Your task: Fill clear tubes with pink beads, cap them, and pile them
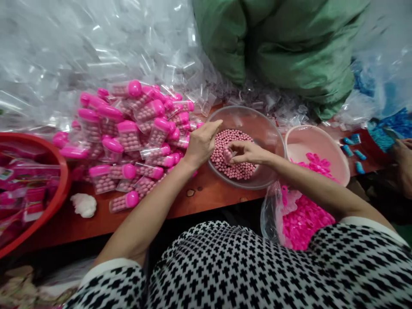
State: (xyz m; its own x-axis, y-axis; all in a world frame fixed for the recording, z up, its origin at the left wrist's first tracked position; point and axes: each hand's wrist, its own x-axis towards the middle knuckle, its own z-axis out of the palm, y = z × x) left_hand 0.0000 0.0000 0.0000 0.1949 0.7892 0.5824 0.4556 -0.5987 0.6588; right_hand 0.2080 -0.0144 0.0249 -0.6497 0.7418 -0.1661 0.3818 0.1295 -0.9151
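A clear round bowl (275,171) of small pink beads (238,169) sits on the bench in front of me. Over its middle, my right hand (247,152) pinches a small clear container (228,154) that appears to have pink beads in it. My left hand (202,143) is at the bowl's left rim, its fingers drawn together and partly hidden behind its back; what they hold, if anything, does not show. Left of that hand lies a heap of clear bead-filled bottles with bright pink caps (128,126).
At the left stands a red basin (66,180) of pink packets, with a white lump (83,205) beside it. Pink caps fill a pale pink bowl (343,161) and a plastic bag (270,214). Behind are clear empties (128,43) and a green sack (289,51). Someone's hand (404,159) is far right.
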